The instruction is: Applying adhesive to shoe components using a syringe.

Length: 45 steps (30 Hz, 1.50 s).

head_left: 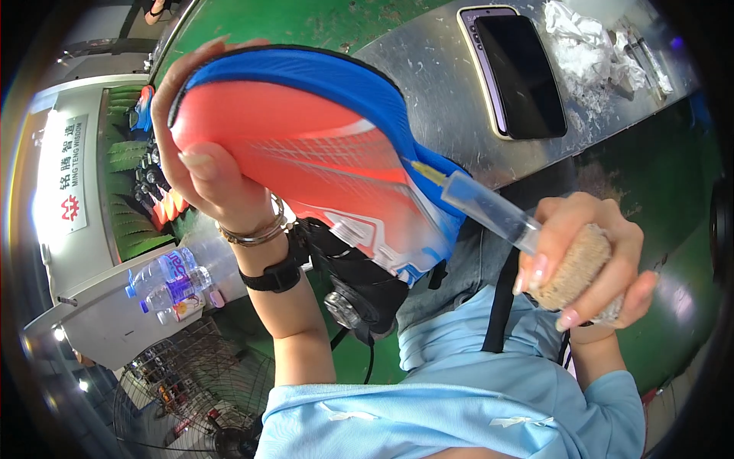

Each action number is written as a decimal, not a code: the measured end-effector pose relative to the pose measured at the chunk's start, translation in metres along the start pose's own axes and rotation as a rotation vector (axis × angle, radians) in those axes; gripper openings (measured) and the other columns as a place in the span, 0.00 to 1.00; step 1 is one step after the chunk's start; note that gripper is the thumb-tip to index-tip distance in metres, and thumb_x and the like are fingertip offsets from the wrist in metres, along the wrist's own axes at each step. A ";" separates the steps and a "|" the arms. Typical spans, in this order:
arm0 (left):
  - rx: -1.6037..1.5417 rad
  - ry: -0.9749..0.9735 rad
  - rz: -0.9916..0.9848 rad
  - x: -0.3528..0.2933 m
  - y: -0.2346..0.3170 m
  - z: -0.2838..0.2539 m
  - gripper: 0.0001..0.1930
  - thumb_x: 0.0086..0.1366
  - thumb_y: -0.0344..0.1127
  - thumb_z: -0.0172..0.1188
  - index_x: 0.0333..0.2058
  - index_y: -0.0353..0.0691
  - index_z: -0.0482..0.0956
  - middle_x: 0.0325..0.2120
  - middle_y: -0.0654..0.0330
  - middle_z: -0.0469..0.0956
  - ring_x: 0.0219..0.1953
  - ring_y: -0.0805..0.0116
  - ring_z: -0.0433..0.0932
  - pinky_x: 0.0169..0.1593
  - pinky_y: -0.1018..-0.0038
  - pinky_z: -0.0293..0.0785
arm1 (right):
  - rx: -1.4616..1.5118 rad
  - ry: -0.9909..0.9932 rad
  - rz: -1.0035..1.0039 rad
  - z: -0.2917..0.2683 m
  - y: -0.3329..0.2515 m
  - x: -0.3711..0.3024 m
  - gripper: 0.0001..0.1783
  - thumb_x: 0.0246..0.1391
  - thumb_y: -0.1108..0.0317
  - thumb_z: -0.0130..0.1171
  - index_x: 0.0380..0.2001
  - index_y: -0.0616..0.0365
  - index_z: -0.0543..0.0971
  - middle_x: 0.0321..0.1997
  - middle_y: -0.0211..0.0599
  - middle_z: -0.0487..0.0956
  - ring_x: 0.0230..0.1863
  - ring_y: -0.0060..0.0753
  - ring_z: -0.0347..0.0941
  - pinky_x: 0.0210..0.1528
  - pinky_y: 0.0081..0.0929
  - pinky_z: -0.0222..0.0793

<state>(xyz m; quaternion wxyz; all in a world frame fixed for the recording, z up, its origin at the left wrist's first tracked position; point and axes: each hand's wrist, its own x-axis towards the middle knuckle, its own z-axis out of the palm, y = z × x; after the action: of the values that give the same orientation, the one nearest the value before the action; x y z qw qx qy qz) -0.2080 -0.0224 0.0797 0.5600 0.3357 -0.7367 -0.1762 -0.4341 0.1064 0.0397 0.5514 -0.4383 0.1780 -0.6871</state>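
Note:
My left hand [210, 176] is closed round the toe of a coral-red shoe [306, 141], its thumb pressed on the upper. The shoe is tilted on its side, its blue sole edge turned up and away, its black collar with a round dial toward me. My right hand [592, 256] grips a clear syringe [493, 210] and, in the same grasp, a beige fuzzy block [573, 264] that could be a brush or a pad. The syringe's yellow needle hub points at the seam between upper and sole; whether the tip touches, I cannot tell.
A scratched metal bench [428, 69] runs across the far side. On it lie two overlapping phones [520, 76], crumpled white tissue [577, 38] and thin tools [650, 61]. To the left are plastic bottles [172, 279], a wire fan [191, 375] and a green rack [126, 157] with shoes.

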 end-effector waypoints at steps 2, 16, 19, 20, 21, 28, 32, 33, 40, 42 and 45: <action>0.037 0.043 -0.024 -0.002 -0.008 0.001 0.42 0.56 0.66 0.45 0.44 0.22 0.64 0.41 0.44 0.71 0.37 0.53 0.77 0.39 0.65 0.76 | -0.056 0.072 0.092 0.000 0.000 -0.005 0.35 0.56 0.41 0.38 0.05 0.52 0.73 0.24 0.46 0.71 0.17 0.33 0.69 0.21 0.20 0.68; 0.051 0.055 -0.162 0.001 -0.070 -0.029 0.30 0.66 0.55 0.35 0.43 0.31 0.73 0.39 0.57 0.73 0.42 0.71 0.71 0.48 0.75 0.67 | -0.054 -0.106 0.221 -0.028 0.001 -0.025 0.30 0.57 0.50 0.38 0.14 0.59 0.77 0.31 0.61 0.73 0.28 0.43 0.75 0.30 0.30 0.71; 0.120 0.148 -0.308 -0.006 -0.086 -0.041 0.27 0.66 0.53 0.39 0.40 0.31 0.74 0.38 0.60 0.73 0.40 0.74 0.71 0.46 0.76 0.67 | -0.075 -0.096 0.257 -0.031 0.001 -0.029 0.30 0.57 0.50 0.37 0.13 0.59 0.77 0.31 0.60 0.73 0.28 0.44 0.75 0.30 0.31 0.71; 0.120 0.146 -0.311 -0.008 -0.095 -0.045 0.27 0.66 0.53 0.39 0.40 0.31 0.74 0.38 0.60 0.73 0.40 0.74 0.71 0.46 0.76 0.67 | -0.081 -0.087 0.275 -0.032 0.001 -0.031 0.30 0.58 0.50 0.37 0.13 0.59 0.76 0.32 0.60 0.73 0.28 0.44 0.75 0.31 0.31 0.71; 0.104 0.158 -0.288 -0.009 -0.108 -0.048 0.26 0.66 0.52 0.41 0.40 0.31 0.74 0.37 0.60 0.73 0.39 0.74 0.70 0.46 0.76 0.66 | -0.083 -0.081 0.276 -0.033 0.001 -0.031 0.30 0.58 0.50 0.37 0.13 0.59 0.76 0.32 0.60 0.73 0.28 0.44 0.75 0.31 0.31 0.71; -0.115 0.040 -0.369 -0.040 -0.142 -0.067 0.22 0.66 0.48 0.43 0.40 0.32 0.75 0.37 0.59 0.75 0.37 0.72 0.73 0.43 0.76 0.70 | -0.158 -0.037 0.236 -0.033 0.006 -0.032 0.29 0.57 0.53 0.35 0.13 0.60 0.75 0.33 0.61 0.73 0.27 0.43 0.75 0.31 0.32 0.71; -0.374 -0.085 -0.473 -0.059 -0.140 -0.066 0.21 0.66 0.46 0.44 0.40 0.33 0.75 0.37 0.58 0.75 0.36 0.70 0.74 0.42 0.76 0.71 | -0.182 0.043 0.233 -0.030 0.009 -0.033 0.29 0.58 0.56 0.33 0.12 0.61 0.72 0.34 0.61 0.73 0.27 0.41 0.74 0.31 0.29 0.69; -0.436 -0.115 -0.498 -0.062 -0.137 -0.066 0.20 0.66 0.46 0.44 0.40 0.33 0.75 0.37 0.58 0.75 0.36 0.70 0.75 0.41 0.76 0.71 | -0.172 0.054 0.197 -0.026 0.012 -0.030 0.28 0.58 0.59 0.32 0.12 0.62 0.71 0.35 0.61 0.73 0.28 0.39 0.73 0.31 0.27 0.68; -0.138 0.365 -0.953 -0.097 -0.100 -0.069 0.12 0.64 0.37 0.49 0.39 0.35 0.74 0.31 0.60 0.78 0.30 0.72 0.77 0.32 0.79 0.75 | -0.219 0.002 0.187 -0.032 0.028 -0.026 0.24 0.61 0.59 0.30 0.27 0.62 0.74 0.33 0.55 0.71 0.24 0.34 0.69 0.28 0.28 0.66; -0.074 0.358 -1.020 -0.109 -0.077 -0.083 0.12 0.64 0.38 0.50 0.38 0.35 0.74 0.31 0.61 0.77 0.30 0.73 0.77 0.31 0.79 0.75 | -0.234 -0.010 0.152 -0.034 0.031 -0.025 0.21 0.61 0.60 0.29 0.31 0.61 0.71 0.32 0.53 0.70 0.24 0.35 0.68 0.28 0.29 0.67; -0.079 0.344 -1.131 -0.137 -0.034 -0.095 0.13 0.64 0.40 0.51 0.36 0.35 0.74 0.29 0.62 0.77 0.28 0.76 0.76 0.29 0.79 0.74 | -0.272 -0.049 0.055 -0.035 0.038 -0.027 0.16 0.62 0.63 0.27 0.43 0.59 0.63 0.27 0.48 0.68 0.23 0.36 0.66 0.27 0.33 0.67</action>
<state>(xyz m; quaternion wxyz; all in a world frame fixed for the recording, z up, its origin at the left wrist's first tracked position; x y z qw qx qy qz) -0.0885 0.0589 -0.0093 0.5028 0.6787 -0.3348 -0.4176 -0.4389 0.1106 -0.0181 0.5097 -0.5207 0.2680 -0.6303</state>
